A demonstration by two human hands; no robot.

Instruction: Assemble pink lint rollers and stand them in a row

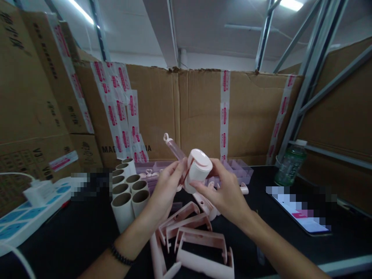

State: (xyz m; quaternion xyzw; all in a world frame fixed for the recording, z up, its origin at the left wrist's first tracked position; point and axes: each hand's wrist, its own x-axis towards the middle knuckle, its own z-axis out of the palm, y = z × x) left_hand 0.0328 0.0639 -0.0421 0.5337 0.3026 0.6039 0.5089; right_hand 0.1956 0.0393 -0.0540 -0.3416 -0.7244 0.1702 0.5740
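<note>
Both my hands are raised over the middle of the table. My left hand (166, 188) is closed round the pink handle (175, 150) of a lint roller, whose loop end points up and to the left. My right hand (228, 192) grips the roller's white roll (196, 174), thumb in front and fingers behind it. A pale pink end cap (201, 158) tops the roll. Below them lie several pink curved cover parts (205, 257). To the left, white rolls with cardboard cores (122, 207) stand upright in a cluster.
A purple divided tray (245, 172) with small pink parts stands behind my hands. At right are a phone (302, 217) with a lit screen and a green bottle (291, 164). A power strip (20, 224) lies at left. Cardboard walls (200, 116) close off the back.
</note>
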